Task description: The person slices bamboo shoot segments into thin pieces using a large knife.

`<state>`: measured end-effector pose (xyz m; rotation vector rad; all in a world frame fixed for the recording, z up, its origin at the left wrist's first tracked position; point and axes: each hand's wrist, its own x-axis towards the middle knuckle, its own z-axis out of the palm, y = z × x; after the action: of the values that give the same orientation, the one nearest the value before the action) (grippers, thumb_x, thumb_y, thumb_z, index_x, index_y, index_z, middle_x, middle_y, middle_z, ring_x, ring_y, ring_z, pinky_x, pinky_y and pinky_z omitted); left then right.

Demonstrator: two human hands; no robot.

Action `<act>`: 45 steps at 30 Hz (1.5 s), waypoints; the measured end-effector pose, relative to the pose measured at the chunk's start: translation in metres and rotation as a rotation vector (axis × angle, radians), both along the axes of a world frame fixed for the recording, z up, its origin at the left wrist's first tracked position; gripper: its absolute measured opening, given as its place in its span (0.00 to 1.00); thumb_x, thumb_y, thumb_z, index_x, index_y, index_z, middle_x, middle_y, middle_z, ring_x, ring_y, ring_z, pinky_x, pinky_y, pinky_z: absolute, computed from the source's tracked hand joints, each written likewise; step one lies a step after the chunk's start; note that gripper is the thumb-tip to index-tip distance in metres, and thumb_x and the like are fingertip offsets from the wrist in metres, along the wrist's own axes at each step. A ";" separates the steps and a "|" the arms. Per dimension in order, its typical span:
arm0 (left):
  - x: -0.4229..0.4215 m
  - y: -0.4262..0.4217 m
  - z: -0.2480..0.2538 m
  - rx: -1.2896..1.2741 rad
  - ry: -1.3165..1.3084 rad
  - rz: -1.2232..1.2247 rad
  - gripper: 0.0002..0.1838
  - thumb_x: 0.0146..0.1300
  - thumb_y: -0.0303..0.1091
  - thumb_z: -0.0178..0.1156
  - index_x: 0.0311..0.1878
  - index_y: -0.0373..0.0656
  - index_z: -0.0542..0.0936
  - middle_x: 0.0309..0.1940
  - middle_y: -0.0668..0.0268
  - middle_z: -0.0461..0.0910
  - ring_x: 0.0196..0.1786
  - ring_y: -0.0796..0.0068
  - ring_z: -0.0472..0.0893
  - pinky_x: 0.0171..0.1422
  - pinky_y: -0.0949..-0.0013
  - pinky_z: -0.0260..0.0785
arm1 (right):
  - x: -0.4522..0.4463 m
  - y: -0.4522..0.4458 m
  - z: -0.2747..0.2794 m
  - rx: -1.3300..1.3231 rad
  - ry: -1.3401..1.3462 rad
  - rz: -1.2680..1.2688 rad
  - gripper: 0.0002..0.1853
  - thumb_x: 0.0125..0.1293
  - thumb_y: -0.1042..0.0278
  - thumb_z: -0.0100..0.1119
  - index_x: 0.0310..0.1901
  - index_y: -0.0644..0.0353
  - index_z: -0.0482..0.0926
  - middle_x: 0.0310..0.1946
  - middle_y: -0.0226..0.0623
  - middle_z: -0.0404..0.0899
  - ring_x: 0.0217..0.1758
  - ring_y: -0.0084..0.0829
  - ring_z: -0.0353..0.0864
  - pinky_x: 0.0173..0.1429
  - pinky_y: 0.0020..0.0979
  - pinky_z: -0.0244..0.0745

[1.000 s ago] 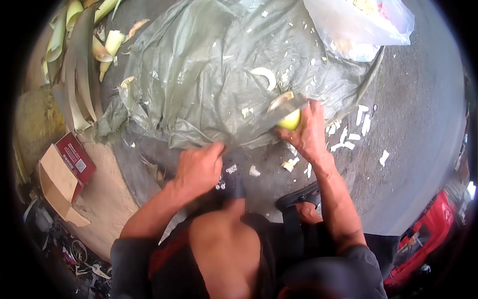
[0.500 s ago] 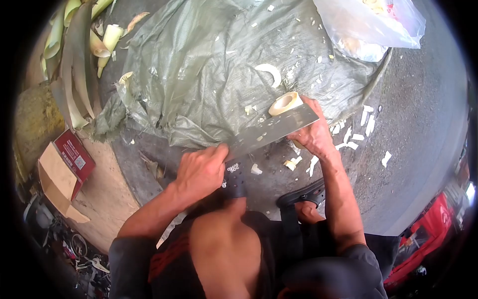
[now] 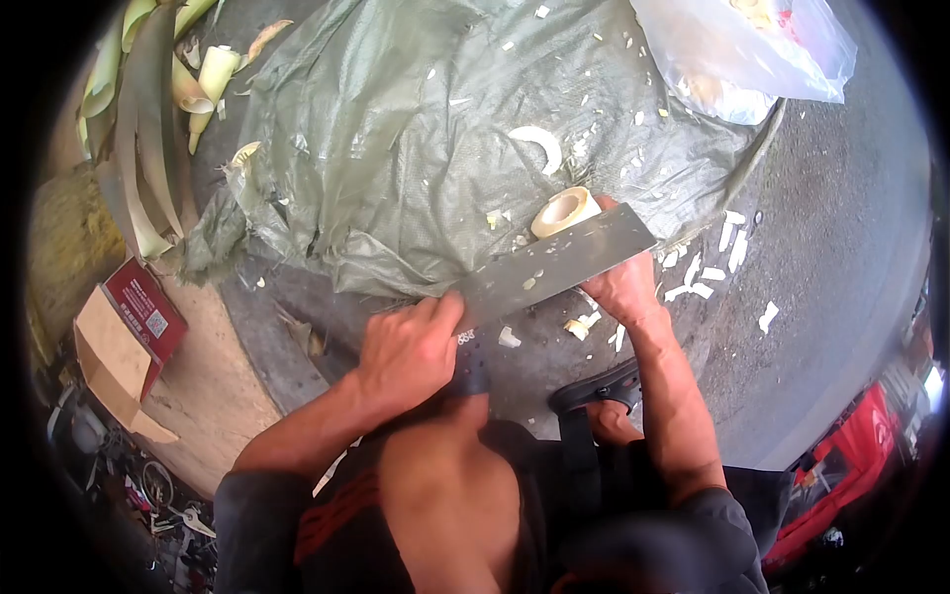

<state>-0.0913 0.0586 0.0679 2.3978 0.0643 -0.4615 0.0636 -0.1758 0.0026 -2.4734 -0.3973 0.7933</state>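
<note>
My left hand is closed around the handle end of a wide cleaver, whose handle is hidden in my fist. The flat grey blade slants up to the right, with small pale bits stuck on it. Behind the blade, my right hand grips a peeled, cream-coloured bamboo shoot with a hollow cut end. The blade hides most of the shoot and part of my right fingers. Whether the edge touches the shoot, I cannot tell. A curved pale slice lies beyond it on the green tarp.
Pale scraps are scattered on the dark ground to the right. A filled plastic bag sits at the back right. Long husks and an opened red box are on the left. My shoes are just below the work.
The cleaver and my left hand have shifted slightly to the right. The blade now covers more of my right hand, while the shoot stays nearly in place.
</note>
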 end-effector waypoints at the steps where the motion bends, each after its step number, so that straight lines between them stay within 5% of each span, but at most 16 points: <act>1: 0.002 0.000 0.002 -0.001 -0.003 0.006 0.14 0.56 0.26 0.63 0.46 0.39 0.76 0.29 0.55 0.81 0.30 0.50 0.85 0.33 0.48 0.76 | -0.001 -0.001 0.001 0.018 0.026 -0.022 0.40 0.45 0.55 0.82 0.60 0.62 0.76 0.52 0.50 0.81 0.58 0.52 0.82 0.60 0.45 0.78; 8: 0.005 0.004 -0.004 -0.008 0.084 0.005 0.12 0.57 0.23 0.61 0.45 0.40 0.76 0.30 0.53 0.83 0.30 0.46 0.84 0.33 0.46 0.74 | -0.014 -0.003 -0.006 0.135 0.051 -0.144 0.37 0.46 0.57 0.81 0.57 0.61 0.77 0.51 0.48 0.80 0.56 0.52 0.81 0.57 0.47 0.79; 15: 0.029 -0.009 0.013 0.007 0.157 -0.027 0.08 0.59 0.24 0.60 0.42 0.38 0.74 0.29 0.51 0.84 0.29 0.43 0.84 0.33 0.44 0.75 | -0.022 0.006 0.004 0.017 -0.081 -0.007 0.35 0.45 0.61 0.81 0.56 0.59 0.75 0.50 0.47 0.77 0.54 0.52 0.79 0.56 0.48 0.78; 23: 0.070 -0.037 -0.014 -0.062 0.169 -0.011 0.07 0.62 0.25 0.59 0.42 0.34 0.74 0.24 0.44 0.83 0.29 0.39 0.84 0.35 0.40 0.74 | -0.042 0.011 -0.002 -0.030 -0.322 0.035 0.41 0.45 0.61 0.81 0.59 0.66 0.70 0.50 0.48 0.76 0.52 0.51 0.76 0.55 0.46 0.75; 45: 0.118 -0.045 -0.051 -0.003 0.246 -0.107 0.11 0.62 0.26 0.55 0.45 0.33 0.80 0.36 0.43 0.86 0.41 0.40 0.87 0.46 0.43 0.78 | -0.074 0.017 -0.004 -0.048 -0.492 0.000 0.50 0.43 0.59 0.82 0.68 0.69 0.67 0.57 0.53 0.75 0.59 0.55 0.74 0.62 0.51 0.68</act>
<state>0.0272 0.0138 0.0173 2.3375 0.0448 -0.8046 -0.0105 -0.1586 -0.0019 -2.6992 -0.5536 0.1826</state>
